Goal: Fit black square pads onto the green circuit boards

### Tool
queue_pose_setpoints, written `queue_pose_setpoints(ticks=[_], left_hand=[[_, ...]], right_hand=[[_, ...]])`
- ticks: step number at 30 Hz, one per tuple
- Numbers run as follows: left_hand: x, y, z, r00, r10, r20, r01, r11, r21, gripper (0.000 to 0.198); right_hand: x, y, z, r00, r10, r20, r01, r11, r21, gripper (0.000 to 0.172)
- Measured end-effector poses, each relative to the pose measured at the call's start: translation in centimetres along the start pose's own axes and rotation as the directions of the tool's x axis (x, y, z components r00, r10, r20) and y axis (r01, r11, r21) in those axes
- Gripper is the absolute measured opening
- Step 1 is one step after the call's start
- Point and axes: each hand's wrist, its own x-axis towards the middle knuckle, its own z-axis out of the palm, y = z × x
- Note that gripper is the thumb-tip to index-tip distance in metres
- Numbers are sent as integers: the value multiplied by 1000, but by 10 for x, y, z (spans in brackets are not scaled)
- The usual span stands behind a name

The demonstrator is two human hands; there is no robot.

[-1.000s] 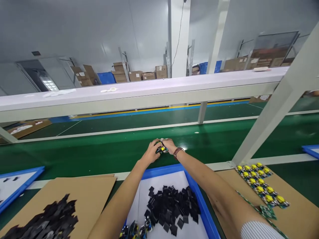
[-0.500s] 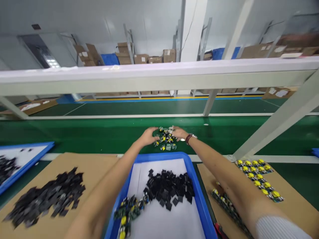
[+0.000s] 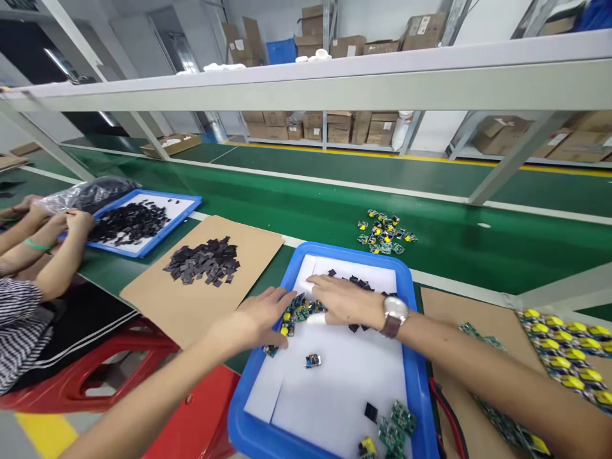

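Observation:
My left hand [image 3: 265, 315] is at the left rim of the blue tray [image 3: 411, 382], its fingers apart around a cluster of small circuit boards [image 3: 299, 309]. Across that cluster from it, my right hand [image 3: 342, 299] reaches over the tray, palm down, above black square pieces [image 3: 358, 282]. Its fingertips touch the boards' far side; what lies under the palm is hidden. One single board [image 3: 312, 361] lies on the white liner. More green boards [image 3: 392, 433] and a black square [image 3: 371, 412] are near the tray's front right corner.
Boards with yellow parts [image 3: 382, 233] lie on the green belt [image 3: 315, 201]. Cardboard [image 3: 258, 242] on the left holds black squares [image 3: 205, 261]; rows of boards [image 3: 564, 350] stand at right. Another person's hands [image 3: 76, 223] are beside a second tray [image 3: 186, 213]. Red stools [image 3: 201, 408] are below.
The view has turned left and down. Both my hands have come back from the boards on the belt to the tray. Another person's arms are now in view.

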Motion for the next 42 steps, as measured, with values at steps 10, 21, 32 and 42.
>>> queue_pose_setpoints(ticks=[10,21,32,42], left_hand=[[-24,8,94,964,-118,-237,182,946,269,34],[-6,15,95,970,-164,-180,218,916,338,42],[17,7,43,944,-157,-289,218,957,191,41],[59,2,48,964,-176,-200,200,973,111,31]], right_hand=[[24,-26,49,995,-45,89,67,963,-260,21],[-20,66,-44,892,397,-216,-431,891,-143,41],[-125,212,-89,334,870,-363,-941,330,-74,32],[-81,90,-55,914,351,-205,-378,919,-115,24]])
